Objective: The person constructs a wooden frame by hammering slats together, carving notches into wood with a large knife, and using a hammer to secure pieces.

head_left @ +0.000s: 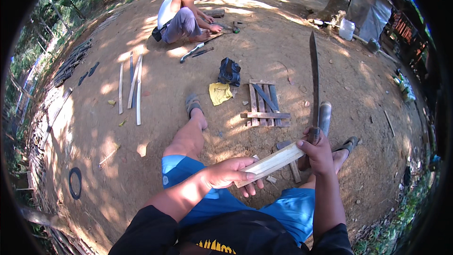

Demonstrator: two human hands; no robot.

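Note:
My left hand [231, 172] grips the lower left end of a short, pale strip of wood [274, 163], thumb on top and fingers beneath. The strip slants up to the right across my lap. My right hand [319, 153] is closed round the handle of a machete [314, 73], whose long dark blade points upward. The right thumb also rests against the upper end of the wood strip. Just behind the right hand a grey, round pole-like piece [325, 113] stands, its lower part hidden. Small wood offcuts [295, 172] lie on the ground below the strip.
A small slatted wooden frame [266, 115] lies ahead, near a black plastic bag [229, 72] and a yellow cloth-like piece [220, 94]. Long wood strips [138, 94] lie at left. Another person [181, 12] squats farther off, among tools [196, 52]. A tree [337, 0] stands at far right.

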